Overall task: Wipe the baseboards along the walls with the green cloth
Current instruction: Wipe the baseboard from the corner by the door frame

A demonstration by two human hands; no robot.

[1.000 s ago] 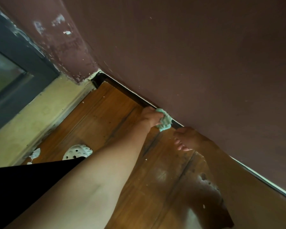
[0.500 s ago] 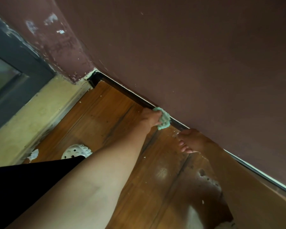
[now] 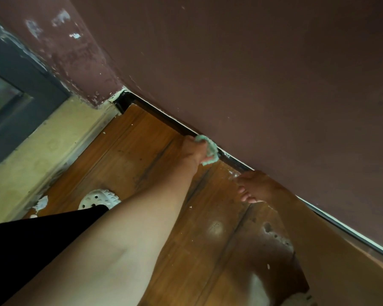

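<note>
We judge the wiping partway done. Our left hand [image 3: 194, 151] grips the bunched pale-green cloth [image 3: 210, 149], pressing it against the dark baseboard strip [image 3: 164, 120] mid-wall. The stretch towards the corner looks unfinished. Our right hand is unseen.

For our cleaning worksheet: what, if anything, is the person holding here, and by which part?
The left hand holds the green cloth by its bunched middle; loose folds poke out against the baseboard.
</note>
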